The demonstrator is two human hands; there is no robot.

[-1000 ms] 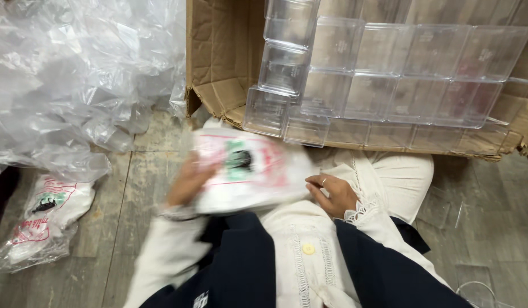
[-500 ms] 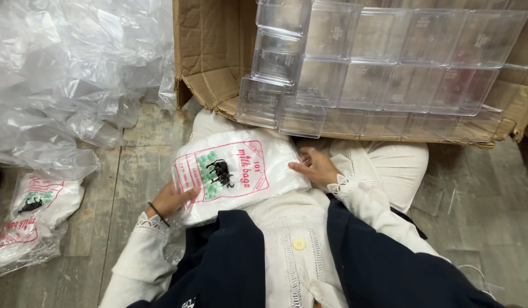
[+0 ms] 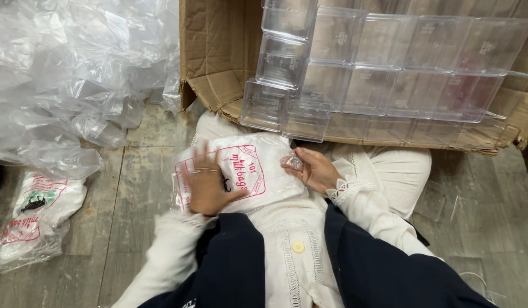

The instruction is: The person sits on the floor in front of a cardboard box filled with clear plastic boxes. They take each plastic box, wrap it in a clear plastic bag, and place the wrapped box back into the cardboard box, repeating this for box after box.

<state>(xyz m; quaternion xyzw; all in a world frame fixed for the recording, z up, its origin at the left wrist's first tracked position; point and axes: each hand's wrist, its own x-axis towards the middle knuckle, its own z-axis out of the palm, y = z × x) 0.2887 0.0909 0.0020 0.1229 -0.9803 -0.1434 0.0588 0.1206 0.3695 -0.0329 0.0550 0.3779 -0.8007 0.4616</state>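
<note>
A flat white plastic packet (image 3: 250,171) with red print lies on my lap. My left hand (image 3: 208,185) rests flat on its left half, fingers spread, covering the dark picture in its middle. My right hand (image 3: 312,169) pinches the packet's crumpled clear right edge between thumb and fingers. Both sleeves are cream with lace cuffs, under a dark vest.
A cardboard box (image 3: 218,54) lies open ahead, holding stacked clear plastic containers (image 3: 384,68). A big heap of clear plastic wrap (image 3: 70,74) fills the left. Another printed packet (image 3: 39,219) lies on the grey plank floor at lower left.
My left hand slid from the packet's lower left corner up onto its printed face. The right hand stays at the right edge. The view moved slightly closer.
</note>
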